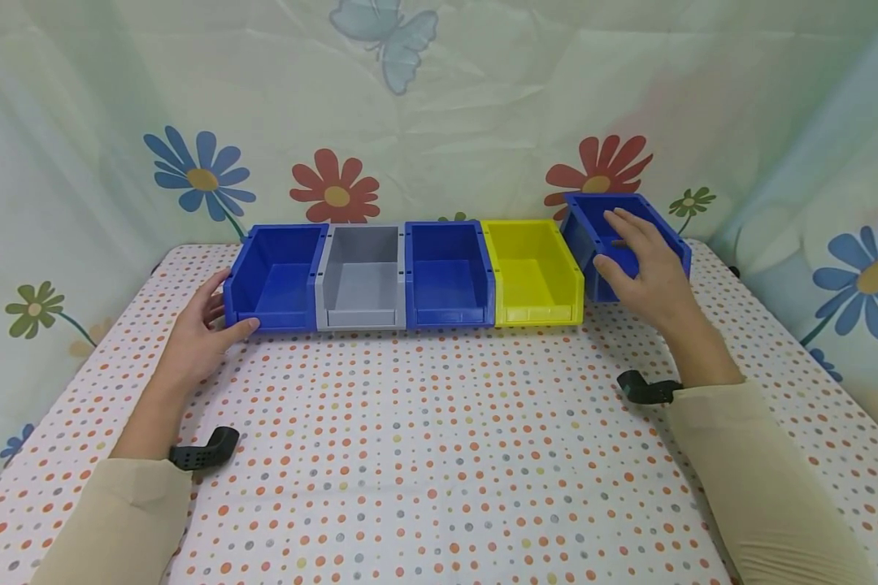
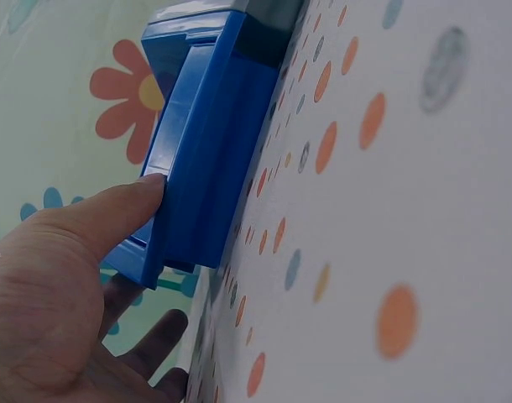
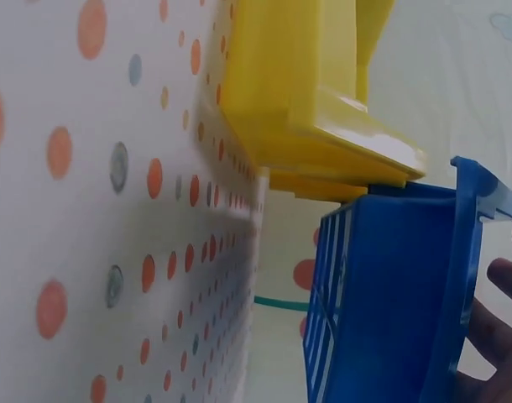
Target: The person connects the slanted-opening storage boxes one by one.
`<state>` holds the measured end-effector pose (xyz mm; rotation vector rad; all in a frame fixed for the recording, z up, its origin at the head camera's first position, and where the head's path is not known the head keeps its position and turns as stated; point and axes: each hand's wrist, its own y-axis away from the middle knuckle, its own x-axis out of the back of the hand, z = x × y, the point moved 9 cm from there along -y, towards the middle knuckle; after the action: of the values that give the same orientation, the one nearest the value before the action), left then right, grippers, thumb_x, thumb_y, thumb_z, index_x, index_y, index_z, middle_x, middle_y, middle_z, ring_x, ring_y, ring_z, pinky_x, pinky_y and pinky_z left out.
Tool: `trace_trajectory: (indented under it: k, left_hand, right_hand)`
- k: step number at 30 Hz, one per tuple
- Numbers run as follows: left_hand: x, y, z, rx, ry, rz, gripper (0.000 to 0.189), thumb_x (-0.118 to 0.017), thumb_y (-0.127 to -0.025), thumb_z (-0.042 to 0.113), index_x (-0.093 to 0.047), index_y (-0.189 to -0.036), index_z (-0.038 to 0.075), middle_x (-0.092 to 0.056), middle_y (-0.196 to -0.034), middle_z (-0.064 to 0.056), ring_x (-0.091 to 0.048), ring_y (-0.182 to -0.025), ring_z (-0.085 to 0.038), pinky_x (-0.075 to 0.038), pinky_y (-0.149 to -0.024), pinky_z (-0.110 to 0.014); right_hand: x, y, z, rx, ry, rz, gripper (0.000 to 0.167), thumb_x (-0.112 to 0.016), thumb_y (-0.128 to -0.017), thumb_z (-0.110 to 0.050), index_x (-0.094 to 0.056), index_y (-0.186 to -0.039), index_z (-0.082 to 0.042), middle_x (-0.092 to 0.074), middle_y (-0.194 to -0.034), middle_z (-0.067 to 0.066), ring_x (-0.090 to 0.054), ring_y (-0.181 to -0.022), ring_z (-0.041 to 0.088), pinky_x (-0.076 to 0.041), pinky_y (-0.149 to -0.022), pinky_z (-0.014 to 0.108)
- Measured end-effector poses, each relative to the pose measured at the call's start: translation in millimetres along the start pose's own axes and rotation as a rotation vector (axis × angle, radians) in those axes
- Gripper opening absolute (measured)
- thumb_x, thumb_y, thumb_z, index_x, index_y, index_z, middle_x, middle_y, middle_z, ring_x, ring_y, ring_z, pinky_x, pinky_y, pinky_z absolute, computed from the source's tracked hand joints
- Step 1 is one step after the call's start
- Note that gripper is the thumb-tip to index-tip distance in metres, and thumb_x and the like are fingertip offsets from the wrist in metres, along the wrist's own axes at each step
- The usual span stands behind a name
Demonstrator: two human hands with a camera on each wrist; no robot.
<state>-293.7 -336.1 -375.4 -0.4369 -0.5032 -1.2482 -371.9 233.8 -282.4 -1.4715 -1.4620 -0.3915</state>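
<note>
Five-part row aside, a blue bin (image 1: 281, 280) stands at the left end, and my left hand (image 1: 196, 335) holds its front left corner. The thumb lies on the front lip, and the other fingers are along the left side. At the right, my right hand (image 1: 654, 280) holds another blue bin (image 3: 399, 285), which is tilted and raised off the cloth. The fingers reach over its open top and partly hide the inside; their exact grip is hard to see. Beside it stands a yellow bin (image 1: 530, 276).
Between the end bins stand a grey bin (image 1: 361, 280) and a middle blue bin (image 1: 449, 276), side by side. A dotted cloth (image 1: 410, 455) covers the table. Behind hangs a flowered curtain (image 1: 475, 114). Each wrist wears a black camera mount (image 1: 208, 451).
</note>
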Motion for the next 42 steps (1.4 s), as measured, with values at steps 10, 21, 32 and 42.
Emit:
trace_trajectory:
  k: [10,21,32,42]
  left_hand:
    - [-1.8,-1.1,0.8,-0.014,0.008,-0.004,0.09,-0.071,-0.099,0.031,-0.011,-0.167,0.036,-0.028,-0.167,-0.025,-0.029,-0.152,-0.051,-0.033,-0.118,-0.07]
    - [-2.0,0.6,4.1,-0.044,0.033,-0.034,0.089,-0.07,-0.101,0.028,-0.011,-0.168,0.033,-0.027,-0.167,-0.028,-0.029,-0.151,-0.052,-0.034,-0.118,-0.069]
    - [-1.0,1.7,2.2,-0.034,0.03,-0.035,0.089,-0.069,-0.101,0.029,-0.01,-0.168,0.033,-0.026,-0.167,-0.028,-0.029,-0.151,-0.052,-0.034,-0.117,-0.07]
    - [-0.2,1.6,2.5,-0.039,0.026,-0.034,0.09,-0.07,-0.1,0.03,-0.011,-0.168,0.03,-0.027,-0.167,-0.028,-0.029,-0.151,-0.052,-0.034,-0.117,-0.071]
  right_hand:
    - [-16,2.0,-4,0.029,0.045,-0.097,0.064,-0.056,-0.104,-0.021,-0.033,-0.163,-0.015,-0.029,-0.17,0.013,-0.031,-0.152,0.046,-0.037,-0.113,0.072]
    - [-17,3.8,-6,0.026,0.032,-0.098,0.064,-0.055,-0.105,-0.017,-0.03,-0.164,-0.02,-0.026,-0.172,0.008,-0.031,-0.153,0.046,-0.037,-0.114,0.072]
    - [-23,2.0,-6,0.016,0.033,-0.177,0.065,-0.055,-0.106,-0.018,-0.028,-0.165,-0.019,-0.021,-0.173,0.007,-0.025,-0.156,0.044,-0.032,-0.118,0.071]
    - [-27,2.5,-5,0.005,0.031,-0.21,0.064,-0.052,-0.108,-0.02,-0.025,-0.166,-0.019,-0.017,-0.174,0.006,-0.019,-0.158,0.043,-0.026,-0.121,0.072]
